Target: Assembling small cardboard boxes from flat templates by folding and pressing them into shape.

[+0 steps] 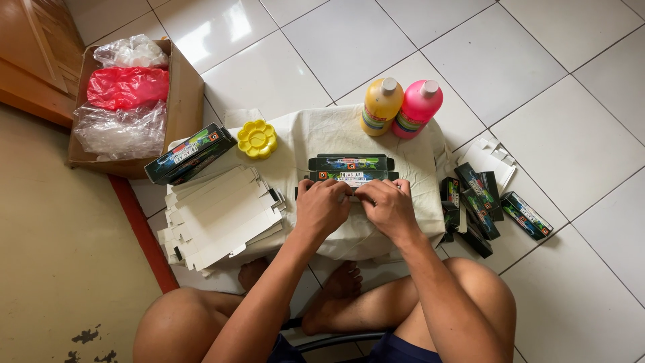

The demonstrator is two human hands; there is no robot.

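Both hands, left hand [322,207] and right hand [388,207], are closed on one flat black carton [349,168] on the cloth-covered stand [403,148]. Behind the carton stand two paint bottles [402,107]; left of it lies one yellow palette [256,138].

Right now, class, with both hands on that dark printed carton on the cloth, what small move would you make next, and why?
Probably fold the near flap inward and press it shut. Both the left hand and right hand pinch the near edge of the dark printed carton, which still lies open and flat on the cloth-covered stand, while finished boxes lie at the right.
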